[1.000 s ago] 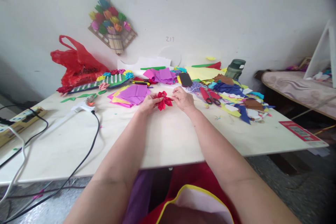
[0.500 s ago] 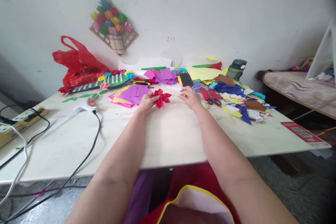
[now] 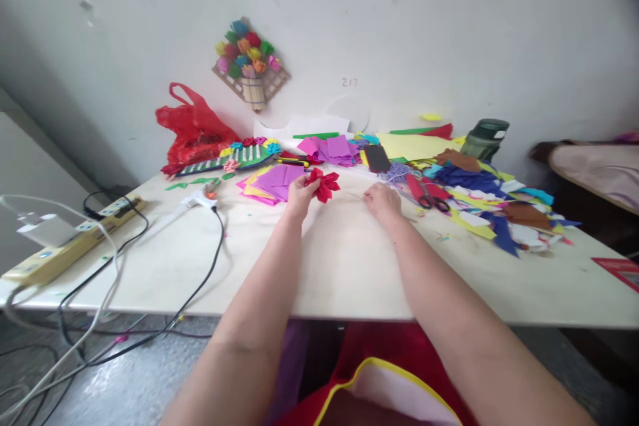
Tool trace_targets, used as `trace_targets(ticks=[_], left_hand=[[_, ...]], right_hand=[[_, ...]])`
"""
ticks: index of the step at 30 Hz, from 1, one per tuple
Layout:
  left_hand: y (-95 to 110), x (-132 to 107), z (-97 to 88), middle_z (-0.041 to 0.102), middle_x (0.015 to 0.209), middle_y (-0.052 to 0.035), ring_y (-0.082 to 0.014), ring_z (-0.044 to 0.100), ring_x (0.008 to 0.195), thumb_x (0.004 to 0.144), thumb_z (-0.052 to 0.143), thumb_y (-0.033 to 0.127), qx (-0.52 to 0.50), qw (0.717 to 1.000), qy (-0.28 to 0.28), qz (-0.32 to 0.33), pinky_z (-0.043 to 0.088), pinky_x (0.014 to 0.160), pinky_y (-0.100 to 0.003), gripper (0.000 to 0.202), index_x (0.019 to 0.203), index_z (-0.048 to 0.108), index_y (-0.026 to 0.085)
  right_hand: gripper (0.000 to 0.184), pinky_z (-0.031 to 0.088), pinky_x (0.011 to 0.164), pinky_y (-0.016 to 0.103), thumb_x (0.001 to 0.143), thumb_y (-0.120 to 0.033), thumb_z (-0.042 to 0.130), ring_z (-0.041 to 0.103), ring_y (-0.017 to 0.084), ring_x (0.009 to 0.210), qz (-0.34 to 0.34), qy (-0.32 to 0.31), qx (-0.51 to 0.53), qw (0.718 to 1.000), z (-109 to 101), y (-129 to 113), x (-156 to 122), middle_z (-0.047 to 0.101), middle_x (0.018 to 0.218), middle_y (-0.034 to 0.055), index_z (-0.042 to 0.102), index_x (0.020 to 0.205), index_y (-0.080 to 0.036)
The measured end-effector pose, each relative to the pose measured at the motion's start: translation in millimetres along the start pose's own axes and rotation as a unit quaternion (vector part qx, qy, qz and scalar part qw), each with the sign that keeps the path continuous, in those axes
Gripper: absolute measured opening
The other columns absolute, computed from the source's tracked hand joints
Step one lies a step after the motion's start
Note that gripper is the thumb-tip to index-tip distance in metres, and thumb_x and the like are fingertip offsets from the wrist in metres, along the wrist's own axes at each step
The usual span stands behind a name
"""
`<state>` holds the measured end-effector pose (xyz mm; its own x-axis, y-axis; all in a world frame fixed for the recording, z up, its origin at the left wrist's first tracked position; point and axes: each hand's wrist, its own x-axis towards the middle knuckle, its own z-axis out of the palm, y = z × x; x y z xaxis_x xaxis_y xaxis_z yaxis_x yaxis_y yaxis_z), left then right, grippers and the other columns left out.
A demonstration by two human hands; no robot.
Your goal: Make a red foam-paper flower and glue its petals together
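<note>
My left hand (image 3: 301,194) is closed in a pinch on a red paper flower (image 3: 324,185), holding it by its left side just above the table. Across a short gap, my right hand (image 3: 383,202) has its fingers pressed together. Something thin and pale seems to stick out from those fingertips towards the flower, too faint to name. Left of the flower lies a stack of purple, pink and yellow paper sheets (image 3: 279,181). A dark phone (image 3: 377,158) lies behind my right hand, with purple yarn (image 3: 397,172) and scissors (image 3: 433,202) to its right.
A glue gun (image 3: 200,197) with a black cord lies at the left, near a power strip (image 3: 74,245). Behind it are a red plastic bag (image 3: 196,125) and small paper flowers. Paper scraps (image 3: 499,206) cover the right, below a green bottle (image 3: 485,140).
The view has swung left, so everything sits further right. The red flower has turned a little in my left hand. My right hand has come slightly nearer to me, away from the phone.
</note>
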<state>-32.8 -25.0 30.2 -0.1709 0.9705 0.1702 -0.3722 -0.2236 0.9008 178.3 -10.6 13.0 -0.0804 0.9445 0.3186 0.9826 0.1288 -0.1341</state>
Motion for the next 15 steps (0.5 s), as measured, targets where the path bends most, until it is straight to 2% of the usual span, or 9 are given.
trace_targets(ticks=[3,6,10,12,15], left_hand=[[14.7,4.6,-2.0,0.065,0.061,-0.0019,-0.0147,0.063,0.056,0.059,0.081,0.020,-0.030,0.996,0.081,0.013,0.053,0.063,-0.029,0.025,0.074,0.063,0.013],[36.4,5.6,-18.7,0.063,0.057,-0.0009,-0.0167,0.065,0.058,0.056,0.081,0.020,-0.040,0.988,0.147,0.032,0.055,0.064,-0.030,0.026,0.073,0.063,0.013],[68.5,-9.7,-59.8,0.065,0.062,-0.0004,-0.0170,0.066,0.062,0.056,0.079,0.022,-0.017,0.974,0.210,0.087,0.054,0.066,-0.030,0.024,0.073,0.064,0.014],[82.8,-22.5,-82.8,0.064,0.062,-0.0005,-0.0160,0.065,0.061,0.057,0.078,0.021,-0.005,0.959,0.261,0.114,0.053,0.065,-0.029,0.022,0.072,0.064,0.014],[99.9,-40.3,-113.0,0.065,0.063,-0.0010,-0.0138,0.062,0.059,0.057,0.076,0.022,0.023,0.936,0.315,0.154,0.051,0.064,-0.027,0.022,0.073,0.064,0.014]], right_hand=[[0.031,0.042,0.093,0.037,0.093,-0.020,0.045,0.056,0.026,0.112,-0.070,-0.002,-0.013,0.997,1.8,-18.5,-0.1,0.068,0.114,0.0122,0.075,0.098,-0.017],[0.033,0.043,0.094,0.035,0.094,-0.018,0.042,0.056,0.025,0.112,-0.143,-0.018,-0.003,0.990,2.4,-52.1,-0.5,0.068,0.113,0.0132,0.075,0.101,-0.016],[0.035,0.044,0.093,0.031,0.094,-0.017,0.041,0.056,0.024,0.115,-0.229,-0.056,0.034,0.971,-1.7,-115.1,-4.3,0.067,0.117,0.0131,0.073,0.107,-0.015],[0.032,0.044,0.093,0.030,0.094,-0.020,0.044,0.057,0.023,0.114,-0.270,-0.083,0.064,0.957,-5.3,-150.0,-6.9,0.066,0.120,0.0121,0.072,0.111,-0.016],[0.031,0.046,0.089,0.029,0.094,-0.023,0.046,0.061,0.022,0.110,-0.290,-0.103,0.116,0.944,-9.2,-202.1,-9.1,0.066,0.121,0.0123,0.071,0.111,-0.016]])
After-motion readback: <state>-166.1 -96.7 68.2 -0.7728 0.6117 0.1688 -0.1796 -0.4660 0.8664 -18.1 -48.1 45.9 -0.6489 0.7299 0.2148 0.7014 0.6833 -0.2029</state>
